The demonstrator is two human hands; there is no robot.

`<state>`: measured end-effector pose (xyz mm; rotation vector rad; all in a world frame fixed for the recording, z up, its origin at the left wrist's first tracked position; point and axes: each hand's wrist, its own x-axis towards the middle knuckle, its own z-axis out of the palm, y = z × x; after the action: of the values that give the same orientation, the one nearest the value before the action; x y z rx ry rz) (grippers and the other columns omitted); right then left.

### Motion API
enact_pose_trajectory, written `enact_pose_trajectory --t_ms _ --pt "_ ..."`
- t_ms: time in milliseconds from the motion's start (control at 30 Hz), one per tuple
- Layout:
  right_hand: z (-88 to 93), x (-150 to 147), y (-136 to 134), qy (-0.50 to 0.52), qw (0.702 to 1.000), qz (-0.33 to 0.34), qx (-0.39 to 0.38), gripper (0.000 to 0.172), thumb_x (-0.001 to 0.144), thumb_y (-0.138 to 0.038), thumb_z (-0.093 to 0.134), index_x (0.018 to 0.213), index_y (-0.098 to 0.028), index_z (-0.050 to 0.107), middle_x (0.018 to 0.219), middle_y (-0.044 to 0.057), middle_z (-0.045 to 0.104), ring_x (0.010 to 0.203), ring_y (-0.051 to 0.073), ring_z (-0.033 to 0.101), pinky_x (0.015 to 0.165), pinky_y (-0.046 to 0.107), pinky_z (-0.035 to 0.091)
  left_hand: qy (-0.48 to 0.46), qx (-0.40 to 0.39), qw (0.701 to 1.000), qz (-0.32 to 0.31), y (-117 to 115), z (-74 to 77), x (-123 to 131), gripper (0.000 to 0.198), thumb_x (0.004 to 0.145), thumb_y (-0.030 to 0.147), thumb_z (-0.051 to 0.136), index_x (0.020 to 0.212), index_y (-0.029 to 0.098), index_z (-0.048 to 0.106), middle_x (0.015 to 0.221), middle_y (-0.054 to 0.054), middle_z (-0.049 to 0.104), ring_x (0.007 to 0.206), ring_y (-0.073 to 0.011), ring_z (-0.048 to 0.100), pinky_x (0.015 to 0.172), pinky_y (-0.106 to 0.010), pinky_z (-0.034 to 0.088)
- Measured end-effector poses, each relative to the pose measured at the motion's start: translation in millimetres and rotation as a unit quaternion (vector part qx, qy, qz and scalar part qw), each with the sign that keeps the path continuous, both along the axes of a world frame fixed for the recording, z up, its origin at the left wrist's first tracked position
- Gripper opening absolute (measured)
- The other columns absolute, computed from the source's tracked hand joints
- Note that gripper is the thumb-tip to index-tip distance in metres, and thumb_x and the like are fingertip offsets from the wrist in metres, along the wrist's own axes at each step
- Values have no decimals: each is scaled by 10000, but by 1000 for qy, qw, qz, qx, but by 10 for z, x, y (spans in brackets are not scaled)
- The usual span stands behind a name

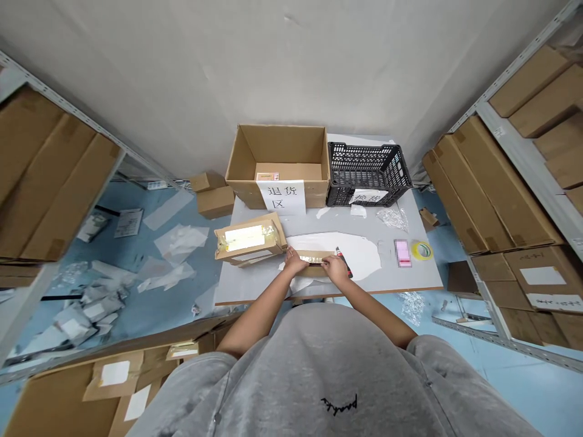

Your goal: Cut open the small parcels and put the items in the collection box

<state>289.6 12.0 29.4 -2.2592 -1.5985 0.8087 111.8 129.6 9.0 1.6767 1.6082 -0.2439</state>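
Note:
A small cardboard box (316,271) lies near the table's front edge, with a shiny strip of clear tape along its top. My left hand (295,262) is closed on its left end. At its right end, my right hand (336,268) pinches the upper edge. Beside the right hand lies a red and black box cutter (345,262), partly covered by that hand; whether the hand touches it I cannot tell. A larger taped cardboard box (250,240) with a white label stands just left of my left hand. White paper (359,252) lies under and behind the small box.
An open carton (282,155) with a paper sign stands at the back of the table (392,282), next to a black plastic crate (368,173). To the right are a pink packet (403,252) and a tape roll (422,250). Shelves with boxes flank both sides.

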Motion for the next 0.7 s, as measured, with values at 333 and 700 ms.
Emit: enact_pose_trajectory --t_ms 333,700 --pt "11 -78 -106 -62 996 62 28 616 916 -90 719 1512 -241 678 1629 149 566 1539 304 478 1216 425 455 72 93 986 -118 -231 107 -132 879 1089 483 517 1816 164 140 1741 -306 387 1297 -383 708 1027 -434 586" --pt "-56 13 -194 -89 988 110 59 679 943 -91 645 1602 -251 608 1774 140 441 1567 338 463 1303 556 324 29 180 982 -52 5 220 -231 495 1111 620 506 1293 202 698 1127 -178 800 1104 -343 767 914 -388 562"
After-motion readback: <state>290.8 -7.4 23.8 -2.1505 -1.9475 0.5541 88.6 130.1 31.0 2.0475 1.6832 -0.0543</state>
